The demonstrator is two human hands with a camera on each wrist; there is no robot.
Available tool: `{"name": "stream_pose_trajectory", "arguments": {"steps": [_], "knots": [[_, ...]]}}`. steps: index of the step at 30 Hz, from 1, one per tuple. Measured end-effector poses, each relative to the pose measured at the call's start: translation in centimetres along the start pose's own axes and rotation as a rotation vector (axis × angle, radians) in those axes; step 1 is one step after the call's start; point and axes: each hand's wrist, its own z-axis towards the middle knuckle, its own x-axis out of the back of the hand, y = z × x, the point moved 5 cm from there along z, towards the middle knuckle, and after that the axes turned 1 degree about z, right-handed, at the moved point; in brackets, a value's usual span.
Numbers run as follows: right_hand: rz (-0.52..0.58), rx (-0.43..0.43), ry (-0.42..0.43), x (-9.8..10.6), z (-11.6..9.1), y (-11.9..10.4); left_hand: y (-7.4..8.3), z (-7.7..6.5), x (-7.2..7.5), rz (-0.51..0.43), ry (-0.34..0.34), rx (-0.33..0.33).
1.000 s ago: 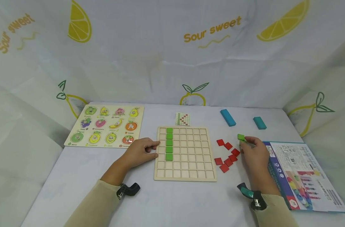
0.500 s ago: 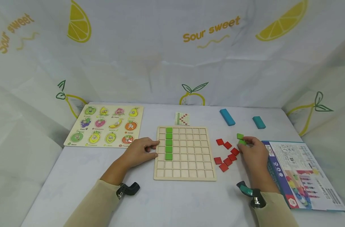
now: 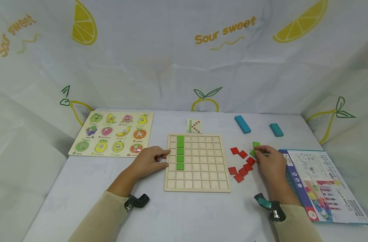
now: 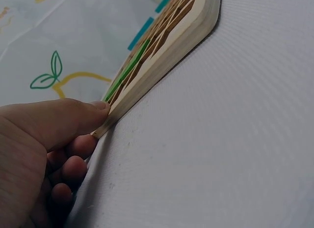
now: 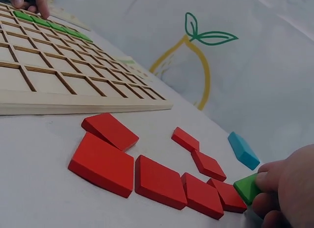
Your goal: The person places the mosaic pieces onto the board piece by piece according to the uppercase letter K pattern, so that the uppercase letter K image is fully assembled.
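Your right hand (image 3: 271, 162) is pinching a green tile (image 5: 247, 190) beside the red tiles (image 5: 161, 184), to the right of the grid board (image 3: 197, 175); your left hand (image 3: 147, 162) is gripping the board's left edge. You seem to be picking up a tile, so the next move is probably calling for a clean lift (the reds are lying close). A white desk (image 3: 196, 215) is carrying everything; a lemon-printed sheet (image 3: 147, 70) is hanging behind.
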Motion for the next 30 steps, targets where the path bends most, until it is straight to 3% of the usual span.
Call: {"name": "stream_pose_trajectory", "arguments": {"steps": [13,26,30], "knots": [[0.053,-0.022,-0.072,0.2,0.5,-0.1,-0.1,0.0,0.0,-0.012,-0.004,-0.006],[0.141,0.043,-0.231,-1.9,-2.8,-5.2,-0.2,0.0,0.0,-0.011,-0.007,-0.006],[0.165,0.099,-0.282,-3.0,-3.7,-6.7,-0.3,0.1,0.0,-0.013,-0.004,-0.013]]}}
